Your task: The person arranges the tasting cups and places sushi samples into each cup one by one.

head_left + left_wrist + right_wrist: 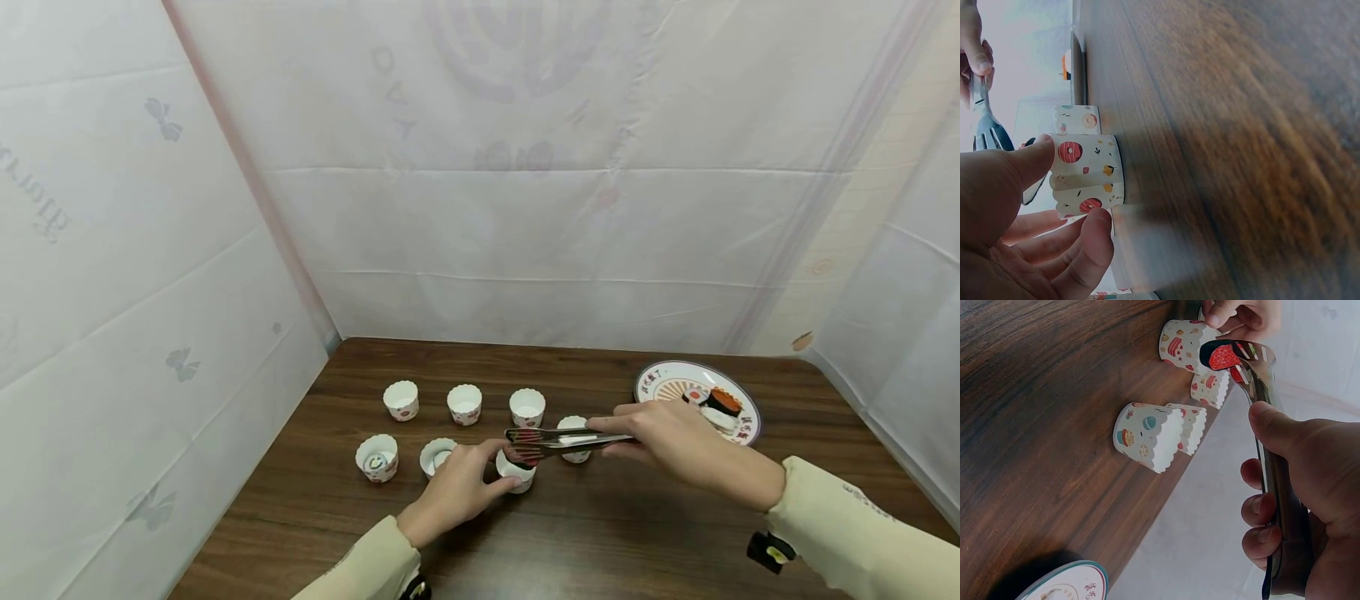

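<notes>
My left hand point(456, 490) grips a white paper baking cup point(1088, 172) printed with doughnuts, thumb on one side and fingers on the other. The cup stands upright on the wooden table. In my right hand point(671, 437) are metal tongs point(1274, 481) with slotted, fork-like ends. Between those ends is a red-topped, black-wrapped sushi piece point(1224, 357), right at the mouth of the gripped cup. To the right of that cup stands another paper cup point(576, 455), partly covered by the tongs. A further cup point(435, 460) is half hidden behind my left hand.
Three paper cups stand in a back row, among them a left one point(401, 402) and a middle one point(465, 406). The front-left cup point(379, 471) has something inside. A round plate point(660, 382) at the right bears several sushi pieces, one orange-topped point(724, 402). White cloth walls surround the table.
</notes>
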The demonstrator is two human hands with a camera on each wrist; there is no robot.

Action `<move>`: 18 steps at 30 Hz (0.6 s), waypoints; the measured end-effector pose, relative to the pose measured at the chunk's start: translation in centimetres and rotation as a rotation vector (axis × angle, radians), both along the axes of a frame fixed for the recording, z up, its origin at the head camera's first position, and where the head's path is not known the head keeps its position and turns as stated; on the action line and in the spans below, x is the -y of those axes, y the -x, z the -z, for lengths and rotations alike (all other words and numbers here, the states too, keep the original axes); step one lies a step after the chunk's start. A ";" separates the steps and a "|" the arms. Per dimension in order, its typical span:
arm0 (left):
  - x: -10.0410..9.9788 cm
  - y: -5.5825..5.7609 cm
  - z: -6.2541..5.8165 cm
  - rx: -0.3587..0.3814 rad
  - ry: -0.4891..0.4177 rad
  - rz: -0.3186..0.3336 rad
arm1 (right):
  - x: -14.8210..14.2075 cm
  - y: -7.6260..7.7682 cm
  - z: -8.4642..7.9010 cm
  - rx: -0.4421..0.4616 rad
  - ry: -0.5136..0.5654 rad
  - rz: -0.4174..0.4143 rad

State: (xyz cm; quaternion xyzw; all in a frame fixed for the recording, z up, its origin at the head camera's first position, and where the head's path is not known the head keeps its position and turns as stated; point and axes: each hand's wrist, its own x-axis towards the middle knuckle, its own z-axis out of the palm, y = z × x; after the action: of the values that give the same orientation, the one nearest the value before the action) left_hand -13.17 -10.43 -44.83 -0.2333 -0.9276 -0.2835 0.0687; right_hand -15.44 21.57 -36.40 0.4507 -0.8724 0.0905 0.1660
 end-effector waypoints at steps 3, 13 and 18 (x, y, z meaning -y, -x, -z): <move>0.0 0.0 -0.1 0.008 -0.001 0.000 | 0.1 0.0 0.2 -0.007 -0.004 0.001; 0.0 -0.1 -0.3 0.007 -0.006 0.006 | 0.2 -0.1 0.4 0.017 -0.016 0.029; -0.1 -0.1 -0.3 0.013 0.007 -0.003 | 0.2 -0.3 0.3 0.046 -0.032 0.056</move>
State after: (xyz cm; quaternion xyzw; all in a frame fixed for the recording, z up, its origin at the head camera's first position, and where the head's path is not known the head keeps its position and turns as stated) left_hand -13.06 -10.36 -44.54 -0.2303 -0.9294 -0.2815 0.0622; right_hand -15.15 21.34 -36.74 0.4266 -0.8895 0.0822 0.1413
